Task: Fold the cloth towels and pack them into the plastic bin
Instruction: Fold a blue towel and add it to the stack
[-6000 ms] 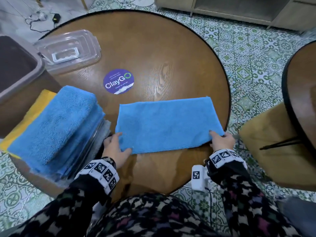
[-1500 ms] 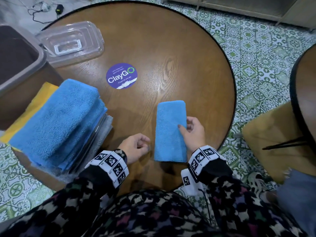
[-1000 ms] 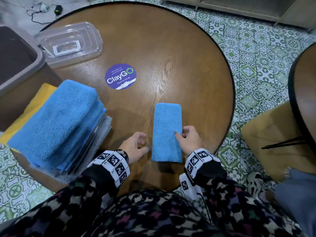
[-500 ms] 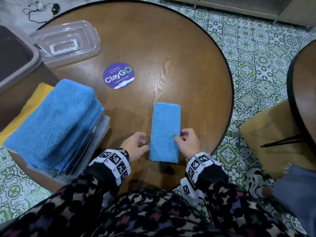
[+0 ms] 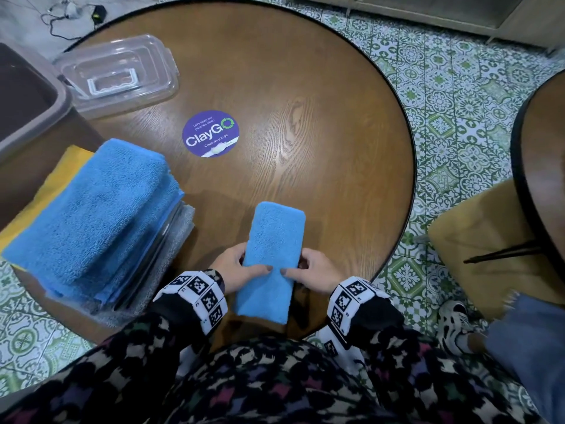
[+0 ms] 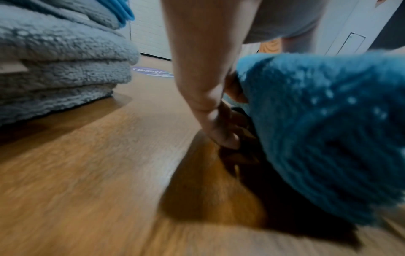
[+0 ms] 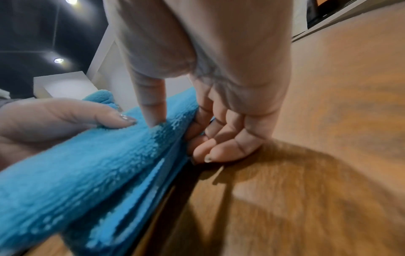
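At the near edge of the round wooden surface [image 5: 305, 87], a folded blue towel [image 5: 272, 255] is gripped from both sides: the left hand [image 5: 235, 267] and the right hand [image 5: 315, 270] each lay a thumb on top, with fingers curled under its long edges. Just to the left, a stack of folded towels [image 5: 91, 215] is seen. Farther off, a purple ClayGo sticker [image 5: 210, 133] and a clear plastic lid [image 5: 116, 75] are seen, with a grey plastic bin [image 5: 27, 96] at far left.
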Available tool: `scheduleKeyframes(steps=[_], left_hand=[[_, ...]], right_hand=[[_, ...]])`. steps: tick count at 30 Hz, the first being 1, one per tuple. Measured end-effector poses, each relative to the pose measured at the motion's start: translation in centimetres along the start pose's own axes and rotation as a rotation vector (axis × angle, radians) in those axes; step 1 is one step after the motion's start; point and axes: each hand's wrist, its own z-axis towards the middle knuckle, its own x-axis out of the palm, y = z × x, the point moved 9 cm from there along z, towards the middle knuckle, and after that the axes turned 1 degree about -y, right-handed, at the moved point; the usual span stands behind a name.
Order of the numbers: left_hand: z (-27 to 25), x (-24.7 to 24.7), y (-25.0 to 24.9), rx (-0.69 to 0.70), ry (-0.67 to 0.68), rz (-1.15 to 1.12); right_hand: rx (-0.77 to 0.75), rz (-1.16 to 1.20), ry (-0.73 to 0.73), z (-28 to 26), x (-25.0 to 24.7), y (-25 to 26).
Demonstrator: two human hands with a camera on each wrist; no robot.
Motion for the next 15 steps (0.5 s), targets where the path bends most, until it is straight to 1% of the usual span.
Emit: scheduleKeyframes(steps=[3,6,8,11,13,15], left_hand=[[-0.5,-0.6,-0.5,0.017,-0.018,-0.081],[-1.3,-1.2,-1.8,0.068,-0.023,-0.165],[-2.1,-1.7,-3.1,0.117,-0.015,-0.217],[-3.5,-3.3,-5.5,0.193,-0.016,-0.286],[-4.7,-5.0,-7.4,0.253,-0.038,-0.297],[-6.1,-7.5,-9.2,0.328,-0.095,-0.285]], right_hand=[[-0.051,0.043,0.016,-0.5,0.5,0.8],[-0.053,0.137,0.028,-0.8,0.3,1.6],[-0.040,0.277,0.045,-1.1,0.3,2.2],[-0.043,0.567,0.045,-1.6,-0.1,4.3],[-0.113,0.720,0.063,-2.1,-0.6,7.1],[-0.192,0.806,0.096,-2.7,-1.0,10.4]])
